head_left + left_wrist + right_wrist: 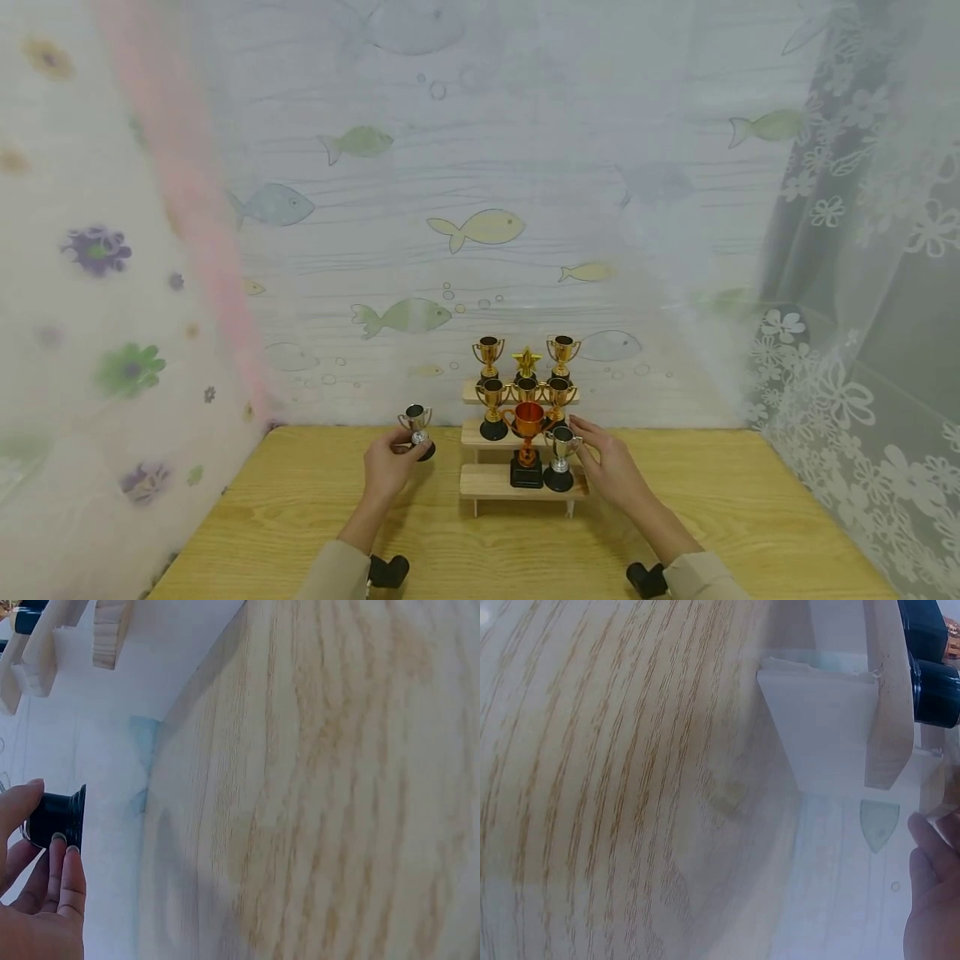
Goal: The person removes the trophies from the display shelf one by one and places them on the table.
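In the head view my left hand (pixel 388 467) pinches a small silver trophy cup (pixel 416 419) above the table, left of a tiered wooden stand (pixel 487 481). Its black base (pixel 56 817) sits between thumb and fingers in the left wrist view. My right hand (pixel 611 471) is at the stand's right side, fingers fairly straight, beside a second silver trophy (pixel 561 446); whether they touch it is hard to tell. That trophy stands upright on the lowest step, right of an orange-red trophy (pixel 528 421). The right wrist view shows relaxed fingers (pixel 934 859) near the stand.
Gold trophies (pixel 492 396) stand on the middle step. On the top step, a gold star trophy (pixel 527 362) is between two gold cups (pixel 562 354). The stand rests on a wood-grain table (pixel 300 517), with a fish-patterned curtain (pixel 360 250) behind.
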`<state>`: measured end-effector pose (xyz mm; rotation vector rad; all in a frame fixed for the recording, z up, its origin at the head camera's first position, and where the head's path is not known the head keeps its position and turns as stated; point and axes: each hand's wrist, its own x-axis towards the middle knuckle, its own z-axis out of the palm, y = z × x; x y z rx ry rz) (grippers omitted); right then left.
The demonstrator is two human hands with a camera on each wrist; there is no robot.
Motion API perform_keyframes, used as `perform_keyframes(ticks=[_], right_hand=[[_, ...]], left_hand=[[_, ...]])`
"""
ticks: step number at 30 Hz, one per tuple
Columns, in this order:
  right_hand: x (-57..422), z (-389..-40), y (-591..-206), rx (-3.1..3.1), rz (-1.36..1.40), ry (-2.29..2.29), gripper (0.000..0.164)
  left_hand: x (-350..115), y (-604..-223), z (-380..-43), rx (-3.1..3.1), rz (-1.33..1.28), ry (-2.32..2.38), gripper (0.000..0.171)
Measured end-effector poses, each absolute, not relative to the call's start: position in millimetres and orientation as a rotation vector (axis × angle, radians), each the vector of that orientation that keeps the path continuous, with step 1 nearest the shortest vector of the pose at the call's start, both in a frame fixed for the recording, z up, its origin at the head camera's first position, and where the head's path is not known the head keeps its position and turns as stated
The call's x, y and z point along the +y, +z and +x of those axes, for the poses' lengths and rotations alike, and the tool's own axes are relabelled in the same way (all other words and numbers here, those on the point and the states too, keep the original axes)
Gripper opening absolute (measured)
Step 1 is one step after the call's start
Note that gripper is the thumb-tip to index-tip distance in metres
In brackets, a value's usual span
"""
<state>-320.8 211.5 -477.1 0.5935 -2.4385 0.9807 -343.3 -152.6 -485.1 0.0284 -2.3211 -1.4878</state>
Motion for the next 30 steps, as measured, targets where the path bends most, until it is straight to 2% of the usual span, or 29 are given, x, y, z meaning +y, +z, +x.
perform_keyframes(ticks=[30], right_hand=[[210.7, -320.3, -475.3, -2.463, 0.573, 0.997, 0.038]], left_hand=[[-146.3, -508.8, -362.1, -2.345, 0.154, -1.544, 0.023]])
